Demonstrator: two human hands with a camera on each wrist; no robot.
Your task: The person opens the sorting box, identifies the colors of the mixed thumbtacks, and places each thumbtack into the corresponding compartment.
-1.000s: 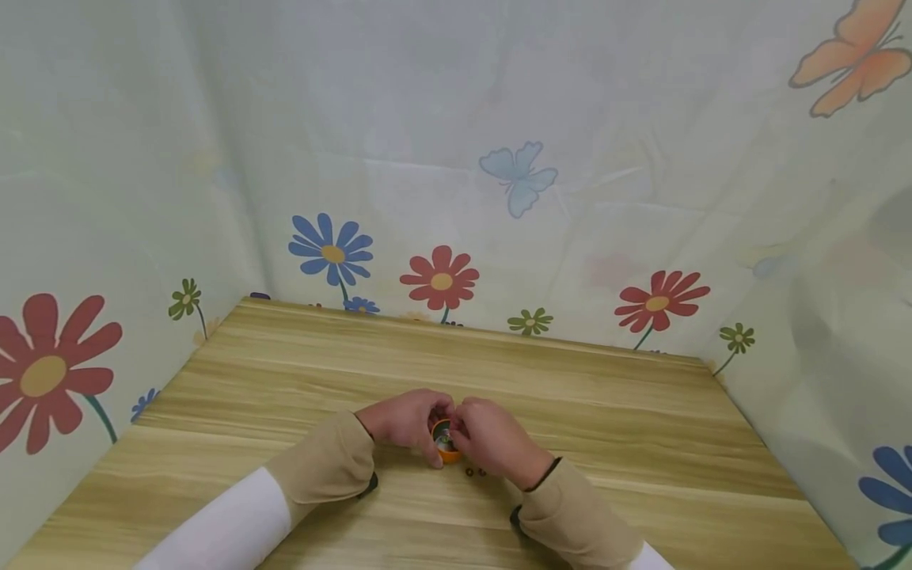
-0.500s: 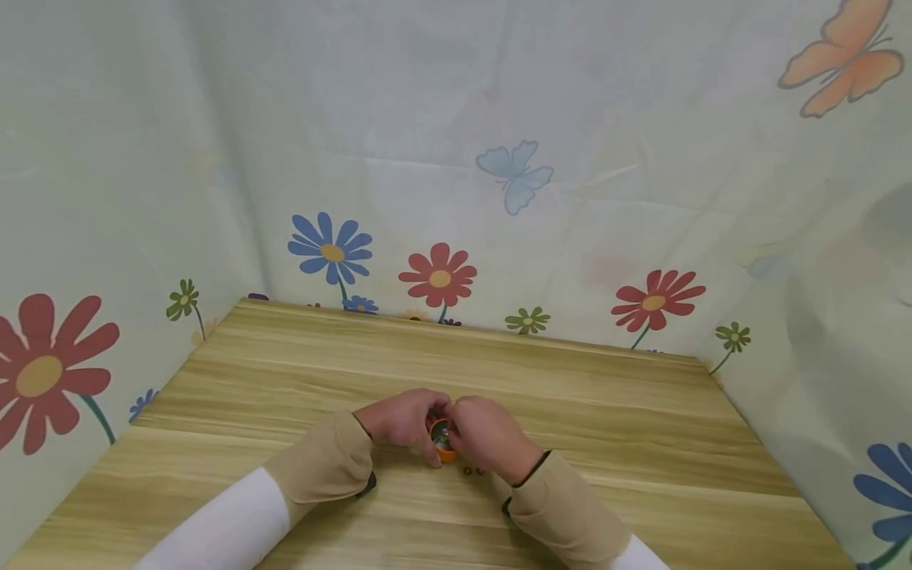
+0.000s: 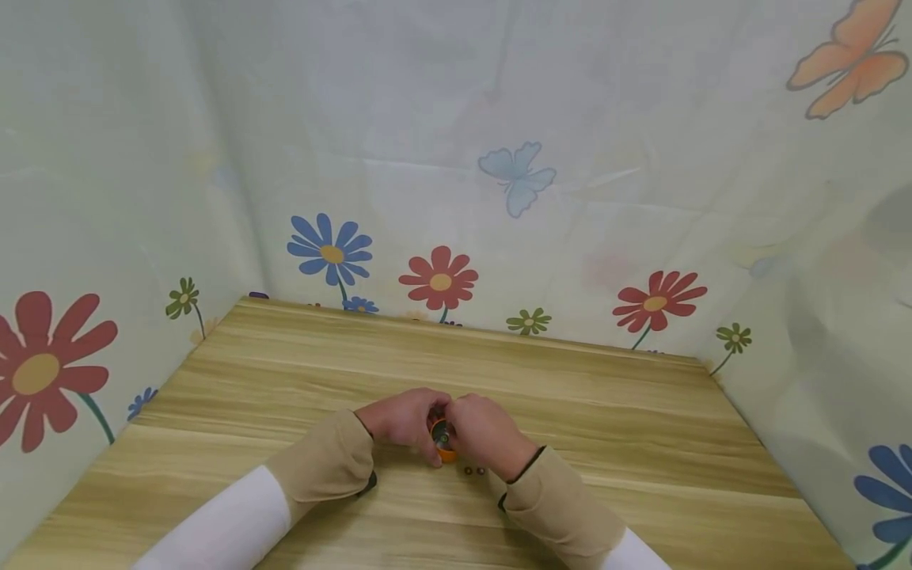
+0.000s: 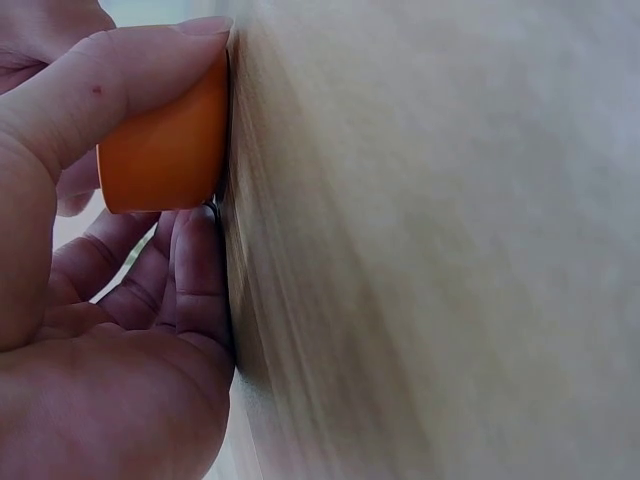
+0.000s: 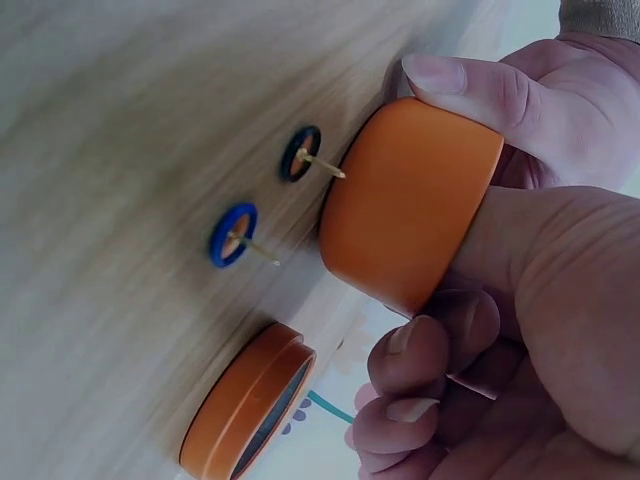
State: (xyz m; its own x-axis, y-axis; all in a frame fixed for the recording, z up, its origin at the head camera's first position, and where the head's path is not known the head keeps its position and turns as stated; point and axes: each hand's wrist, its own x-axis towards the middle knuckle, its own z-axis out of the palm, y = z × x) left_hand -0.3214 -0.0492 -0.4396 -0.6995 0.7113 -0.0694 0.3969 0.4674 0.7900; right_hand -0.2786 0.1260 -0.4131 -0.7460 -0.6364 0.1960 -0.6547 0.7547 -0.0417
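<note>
My left hand holds a small round orange container upright on the table. Its thumb lies along the orange wall in the left wrist view. My right hand leans over the container's mouth with thumb and forefinger reaching inside. Those fingertips are hidden, so whether they pinch anything cannot be seen. In the right wrist view, the other right fingers are curled outside. Two thumbtacks lie points up beside the container: one blue-rimmed thumbtack, one dark-rimmed thumbtack.
A stepped orange lid or ring-shaped part lies on the wood-grain table near the right hand. Behind and at both sides hangs a pale sheet printed with flowers and butterflies.
My right hand and forearm have shifted slightly left, deeper over the container. The left hand keeps its grip in the same spot. Both thumbtacks stay where they were.
</note>
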